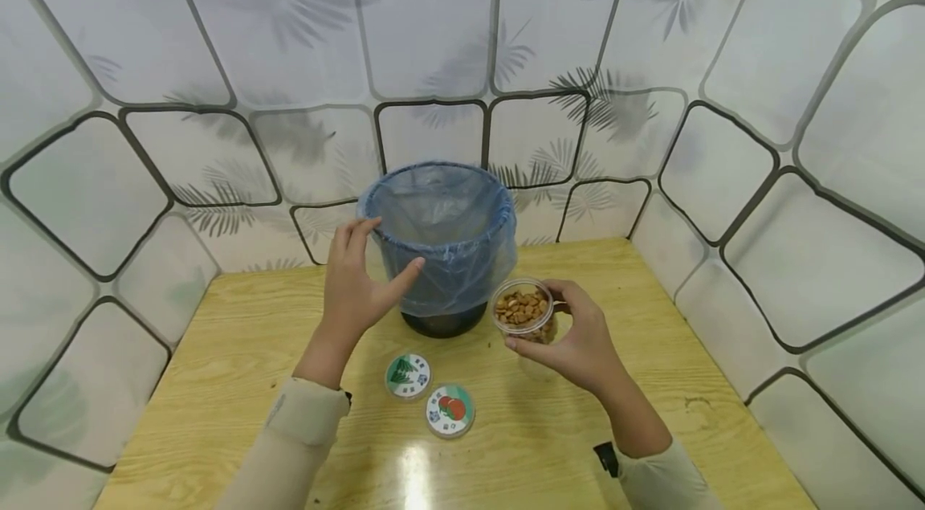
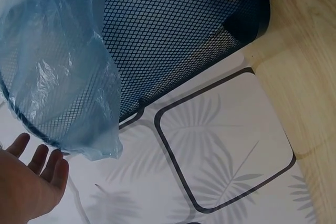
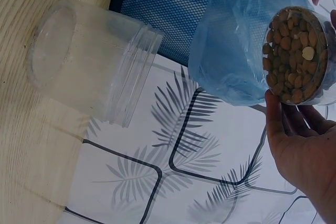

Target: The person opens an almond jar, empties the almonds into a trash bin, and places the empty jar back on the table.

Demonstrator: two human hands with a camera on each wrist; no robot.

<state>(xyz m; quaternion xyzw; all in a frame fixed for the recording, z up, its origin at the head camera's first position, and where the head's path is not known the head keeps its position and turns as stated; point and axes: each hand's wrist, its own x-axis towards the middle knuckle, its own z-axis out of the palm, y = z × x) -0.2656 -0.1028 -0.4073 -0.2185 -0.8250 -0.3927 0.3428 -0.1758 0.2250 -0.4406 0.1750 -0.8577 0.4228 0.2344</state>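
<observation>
My right hand [image 1: 578,337] grips a clear round jar of almonds [image 1: 522,309] by its side, raised in front of the bin's right side. In the right wrist view, the almonds [image 3: 295,53] show through its clear bottom. Below it, an empty clear plastic jar [image 3: 89,59] stands on the table, mostly hidden in the head view. My left hand [image 1: 357,277] is spread with nothing in it, fingertips right at the left rim of a black mesh bin [image 2: 184,30]. A blue plastic bag [image 1: 462,277] lines the bin and folds over its rim.
Two round lids lie on the wooden table [image 1: 238,381] in front of the bin: one with a green vegetable picture [image 1: 408,376], the other with tomatoes [image 1: 450,410]. Patterned white walls [image 1: 433,52] enclose the table at the back and both sides.
</observation>
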